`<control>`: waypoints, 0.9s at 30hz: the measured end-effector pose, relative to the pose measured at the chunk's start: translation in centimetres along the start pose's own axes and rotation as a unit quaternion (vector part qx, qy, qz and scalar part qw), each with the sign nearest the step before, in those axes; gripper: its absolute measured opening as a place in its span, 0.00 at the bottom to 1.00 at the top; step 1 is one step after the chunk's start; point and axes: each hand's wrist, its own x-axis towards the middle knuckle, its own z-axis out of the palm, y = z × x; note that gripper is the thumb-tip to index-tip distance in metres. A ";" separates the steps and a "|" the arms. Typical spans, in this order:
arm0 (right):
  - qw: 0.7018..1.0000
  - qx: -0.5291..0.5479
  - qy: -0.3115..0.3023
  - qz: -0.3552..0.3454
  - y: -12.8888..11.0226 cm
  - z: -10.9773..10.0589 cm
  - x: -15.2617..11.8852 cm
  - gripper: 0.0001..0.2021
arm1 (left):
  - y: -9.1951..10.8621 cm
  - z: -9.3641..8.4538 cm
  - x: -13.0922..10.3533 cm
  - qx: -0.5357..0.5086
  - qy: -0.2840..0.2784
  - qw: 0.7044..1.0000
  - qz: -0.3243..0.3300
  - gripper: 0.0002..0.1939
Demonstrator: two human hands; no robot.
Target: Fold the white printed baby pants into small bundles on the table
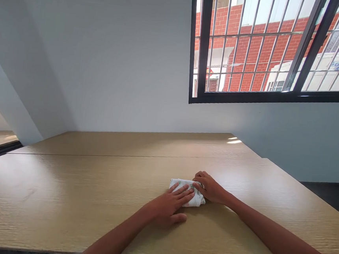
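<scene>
A white cloth with small green marks lies folded into a compact bundle on the wooden table. My left hand rests flat across its left and front part, fingers stretched out and thumb apart on the tabletop side. At the cloth's right end, my right hand grips the edge, its thumb on top and its other fingers curled at the far side. Part of the cloth is hidden beneath both hands.
The light wood tabletop spreads wide around the hands, with a seam running across its far part. Behind it stands a pale wall with a black-framed, barred window at upper right. A wall column juts out at left.
</scene>
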 end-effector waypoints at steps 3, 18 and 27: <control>1.000 0.008 -0.005 -0.021 -0.4 -0.1 -0.1 0.13 | -0.3 -0.5 0.0 -0.008 0.034 0.999 0.001 0.30; 0.992 0.033 -0.118 -0.012 -2.0 -0.8 -0.4 0.27 | -1.3 0.3 0.4 0.030 0.138 0.987 -0.071 0.27; 0.991 0.023 -0.116 -0.068 -2.3 -0.8 -0.5 0.16 | -1.8 0.4 0.3 -0.011 0.139 0.986 -0.095 0.23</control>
